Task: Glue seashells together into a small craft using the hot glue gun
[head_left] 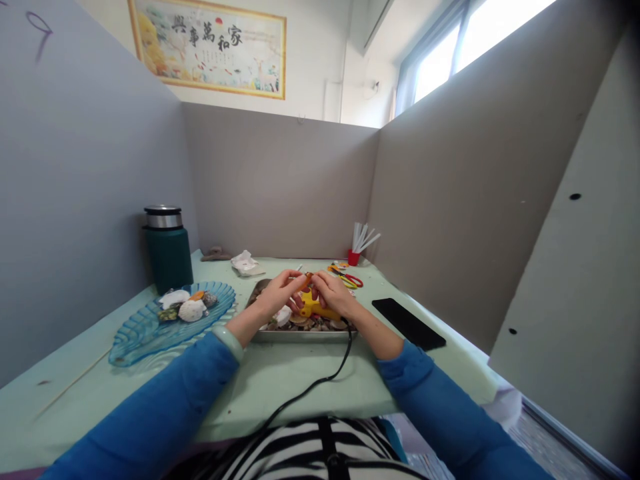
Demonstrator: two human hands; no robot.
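Note:
Both hands meet above a metal tray [300, 337] of shells and small stones. My left hand [284, 291] pinches a small orange-brown piece [308, 277], perhaps a shell. The fingertips of my right hand [332, 293] are closed on the same piece from the other side. Beneath the hands lies a yellow tool [316, 308], resting over the shells, with a black cord [320, 381] running from it toward my lap. Whether any finger touches the yellow tool cannot be made out.
A blue glass dish [135, 347] with several shells and a dark green bottle [169, 257] stand left. Crumpled tissue [246, 263], scissors [350, 276] and a red cup [354, 257] of white sticks are behind the tray. A black phone [407, 323] lies right; a thin stick [75, 381] lies left.

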